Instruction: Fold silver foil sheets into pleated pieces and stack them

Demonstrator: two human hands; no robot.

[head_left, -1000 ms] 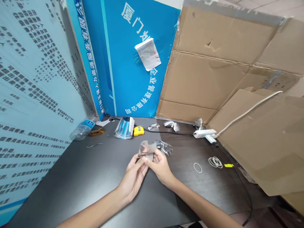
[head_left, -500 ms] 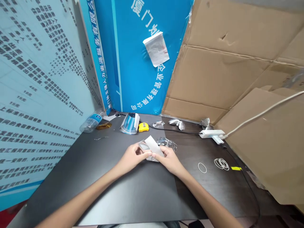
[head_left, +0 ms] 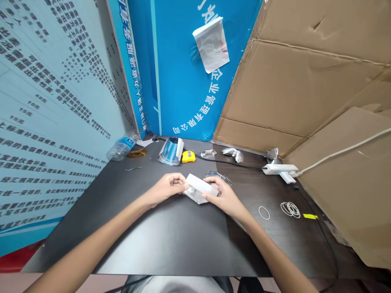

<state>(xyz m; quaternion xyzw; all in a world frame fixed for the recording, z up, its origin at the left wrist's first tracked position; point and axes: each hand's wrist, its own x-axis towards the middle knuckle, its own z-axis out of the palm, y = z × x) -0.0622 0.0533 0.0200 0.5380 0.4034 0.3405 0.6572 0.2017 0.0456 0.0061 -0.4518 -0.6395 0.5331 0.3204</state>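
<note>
A small silvery-white folded packet [head_left: 200,189] is held between both hands over the middle of the dark table. My left hand [head_left: 169,188] pinches its left end with thumb and fingers. At the right end, my right hand [head_left: 222,195] grips the packet, thumb in front and fingers behind. Just behind my right hand lies a bundle of thin silvery wire ties [head_left: 218,176], partly hidden by the fingers. A yellow tape measure [head_left: 188,156] and a stack of curved blue and silver sheets [head_left: 171,151] are farther back.
On the table [head_left: 146,244], a plastic bottle [head_left: 121,148] lies at the back left. Along the back are more wire bundles [head_left: 233,154] and a white power strip [head_left: 280,169] with cables. White rings [head_left: 291,209] and a yellow strip [head_left: 310,216] lie right. Cardboard [head_left: 290,93] walls the right side.
The packet has been turned flatter and tilts down to the right. My left hand has moved slightly left, to its end. The whole view has shifted a little.
</note>
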